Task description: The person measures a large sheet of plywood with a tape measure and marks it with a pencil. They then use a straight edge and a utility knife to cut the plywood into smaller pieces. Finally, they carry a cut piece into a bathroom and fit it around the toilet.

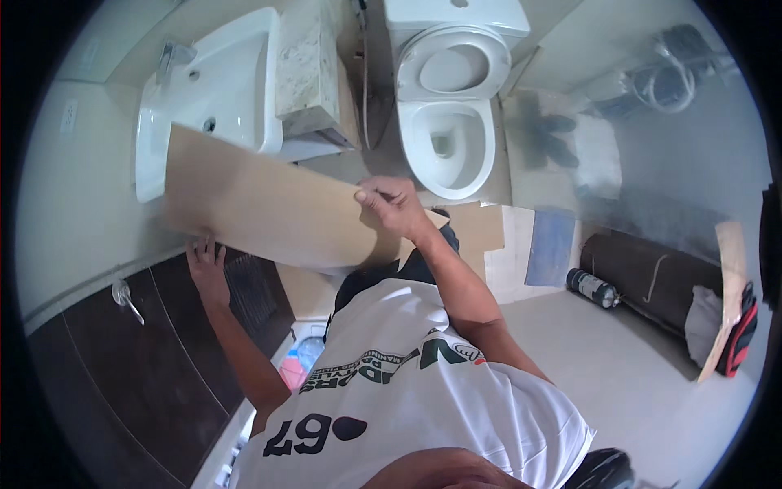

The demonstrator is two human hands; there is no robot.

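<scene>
A large tan cardboard sheet [269,200] slants across in front of me, its far left end overlapping the edge of the white washbasin [273,98]. My right hand [395,210] grips its upper edge, with the thumb showing on the near face. Just under the sheet's lower left edge is my left hand [208,265], its fingers stretched out and apart, fingertips at or very near the cardboard. Whether they press on it or on the dark brown door [147,350] behind cannot be made out.
A white toilet [448,151] with its lid raised stands ahead. Cardboard pieces [476,224] and a blue mat [550,248] lie on the floor. To the right are a dark cylinder [593,288], a brown panel [643,273] and an upright cardboard strip [725,301]. A door handle [126,300] juts out at left.
</scene>
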